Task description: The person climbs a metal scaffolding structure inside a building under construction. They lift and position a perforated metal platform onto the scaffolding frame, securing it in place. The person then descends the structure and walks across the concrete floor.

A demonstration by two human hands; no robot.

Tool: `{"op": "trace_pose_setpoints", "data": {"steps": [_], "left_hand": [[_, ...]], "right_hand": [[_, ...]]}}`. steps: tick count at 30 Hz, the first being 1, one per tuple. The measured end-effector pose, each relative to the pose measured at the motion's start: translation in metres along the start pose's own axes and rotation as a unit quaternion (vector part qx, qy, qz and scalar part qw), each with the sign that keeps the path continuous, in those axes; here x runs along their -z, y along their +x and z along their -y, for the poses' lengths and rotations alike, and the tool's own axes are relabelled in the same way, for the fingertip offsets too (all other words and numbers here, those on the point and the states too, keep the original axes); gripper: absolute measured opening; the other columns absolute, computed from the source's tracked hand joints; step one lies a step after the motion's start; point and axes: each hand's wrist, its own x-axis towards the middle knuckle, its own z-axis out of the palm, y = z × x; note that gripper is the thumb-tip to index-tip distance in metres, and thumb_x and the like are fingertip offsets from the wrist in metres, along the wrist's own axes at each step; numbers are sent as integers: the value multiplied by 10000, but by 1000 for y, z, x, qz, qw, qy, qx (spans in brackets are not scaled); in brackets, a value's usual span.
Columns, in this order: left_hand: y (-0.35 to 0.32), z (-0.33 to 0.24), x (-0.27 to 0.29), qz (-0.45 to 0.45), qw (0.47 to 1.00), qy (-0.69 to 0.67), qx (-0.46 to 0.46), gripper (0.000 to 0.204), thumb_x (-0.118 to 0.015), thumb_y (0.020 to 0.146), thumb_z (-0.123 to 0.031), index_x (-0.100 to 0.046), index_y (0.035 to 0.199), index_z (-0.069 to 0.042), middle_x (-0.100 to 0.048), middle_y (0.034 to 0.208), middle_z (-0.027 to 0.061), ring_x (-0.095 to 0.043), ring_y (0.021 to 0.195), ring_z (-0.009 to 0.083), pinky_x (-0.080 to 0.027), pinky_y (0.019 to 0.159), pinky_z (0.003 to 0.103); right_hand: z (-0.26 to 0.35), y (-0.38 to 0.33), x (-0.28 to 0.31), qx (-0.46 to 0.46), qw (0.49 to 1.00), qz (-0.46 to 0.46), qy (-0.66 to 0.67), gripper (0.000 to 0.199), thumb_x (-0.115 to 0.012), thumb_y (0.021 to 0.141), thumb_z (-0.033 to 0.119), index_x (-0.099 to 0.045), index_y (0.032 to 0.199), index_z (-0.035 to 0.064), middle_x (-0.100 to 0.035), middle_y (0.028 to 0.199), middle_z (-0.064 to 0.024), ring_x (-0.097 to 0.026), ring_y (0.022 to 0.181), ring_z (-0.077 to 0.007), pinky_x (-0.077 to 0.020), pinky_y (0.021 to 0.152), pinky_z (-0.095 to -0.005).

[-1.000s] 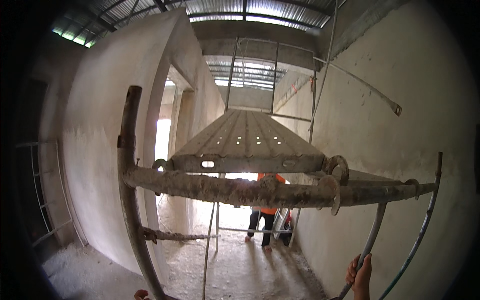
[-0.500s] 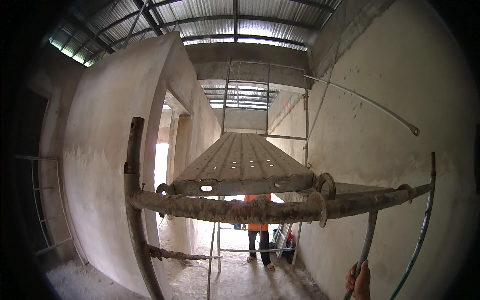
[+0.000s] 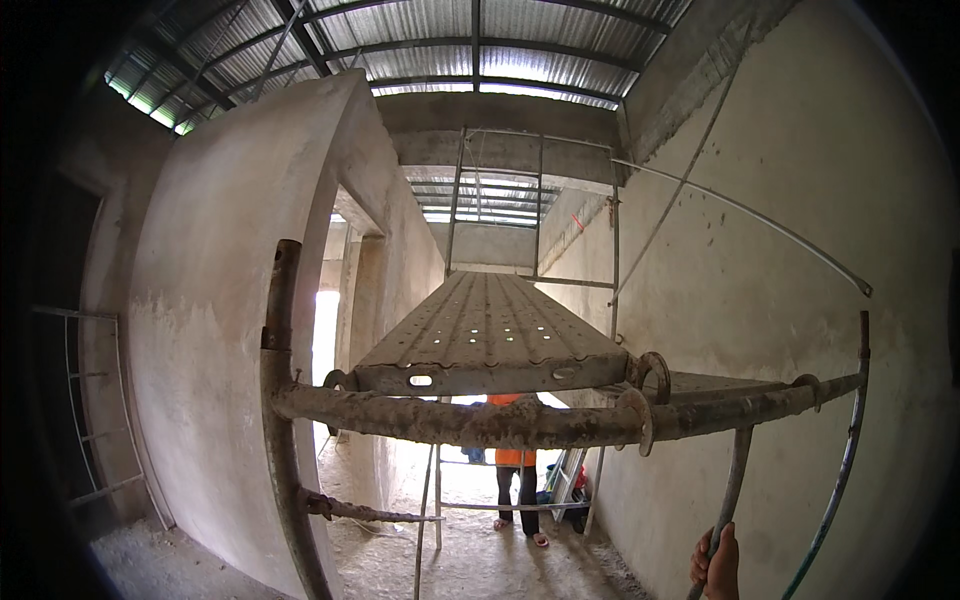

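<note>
Low at the frame's bottom edge, the right hand [image 3: 716, 562] is clamped around the scaffold brace tube [image 3: 733, 480], whose long axis rises to the mortar-crusted crossbar [image 3: 480, 420] above; left hand unseen.

Grey plank [image 3: 490, 335] dotted with holes; rust-brown crossbar [image 3: 480, 420]; orange vest [image 3: 514, 456]; grey walls [image 3: 230, 330]

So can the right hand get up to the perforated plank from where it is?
Probably yes: the right hand grips a thin brace bar below the crusted crossbar, with open air up to the perforated plank.
</note>
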Motion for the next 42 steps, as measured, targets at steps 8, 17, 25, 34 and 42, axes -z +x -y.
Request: {"op": "trace_pose_setpoints", "data": {"steps": [8, 17, 25, 34, 42], "left_hand": [[-3, -9, -7, -1, 1000, -14, 14, 711, -253, 991, -671, -598, 817, -75, -590, 590, 80, -548, 473, 199, -431, 422, 322], [5, 6, 7, 37, 998, -47, 19, 669, -267, 991, -666, -586, 852, -94, -581, 604, 70, -554, 503, 203, -452, 450, 333], [2, 2, 4, 37, 998, -48, 16, 642, -250, 996, -659, -568, 884, -112, -579, 632, 65, -562, 533, 213, -457, 470, 341], [-2, -13, -11, 19, 1000, -24, 1, 689, -208, 1003, -648, -567, 814, -92, -553, 589, 68, -520, 483, 197, -424, 441, 329], [-1, -12, -6, 39, 999, 10, -32, 710, -204, 1003, -647, -569, 781, -81, -545, 562, 75, -505, 451, 201, -412, 411, 331]], "right_hand": [[0, 0, -2, -13, 1000, -9, 1, 566, -302, 999, 643, -445, 712, 176, -319, 465, 30, -270, 332, -95, -225, 311, -256], [1, 0, -4, -14, 1000, -13, -7, 563, -286, 1006, 631, -452, 717, 177, -318, 474, 32, -280, 341, -93, -243, 319, -256], [3, -1, -5, -19, 1000, -6, -6, 553, -288, 1013, 617, -452, 721, 177, -326, 484, 33, -281, 345, -92, -241, 321, -254], [-1, 1, -3, -21, 1000, -13, 1, 546, -308, 1005, 629, -449, 726, 181, -334, 484, 30, -280, 343, -96, -233, 323, -252], [-5, 4, -3, -28, 999, -19, 6, 548, -304, 998, 644, -449, 726, 191, -335, 477, 25, -278, 337, -100, -225, 318, -258]]}}
